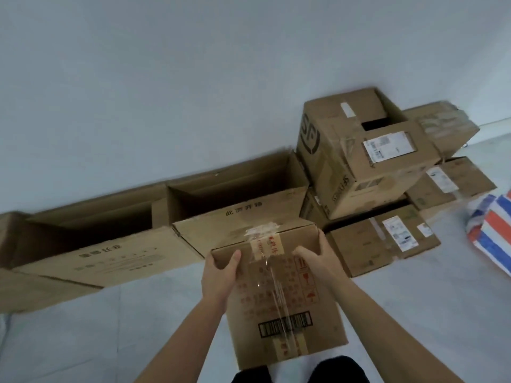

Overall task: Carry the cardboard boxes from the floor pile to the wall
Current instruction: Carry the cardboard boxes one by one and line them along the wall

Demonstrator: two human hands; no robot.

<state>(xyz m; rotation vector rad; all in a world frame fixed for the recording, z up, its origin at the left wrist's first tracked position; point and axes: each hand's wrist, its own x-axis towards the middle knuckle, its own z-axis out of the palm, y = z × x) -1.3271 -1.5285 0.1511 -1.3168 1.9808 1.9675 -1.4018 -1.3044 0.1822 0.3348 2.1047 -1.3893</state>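
While one taped cardboard box (276,294) is hanging between two hands just short of the wall (193,78), the left hand (221,275) is gripping its far left corner, thumb on top, and the right hand (318,258) is curling over its far right edge. Beyond the left hand two open boxes (249,214) are lying. Beyond the right, at least four closed boxes (359,161) are sitting stacked, one striped bag (495,233) lying beside them.

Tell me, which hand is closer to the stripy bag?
Right. The right hand holds the far right corner of the carried box, on the side toward the stripy bag. The left hand holds the far left corner, farther from the bag.
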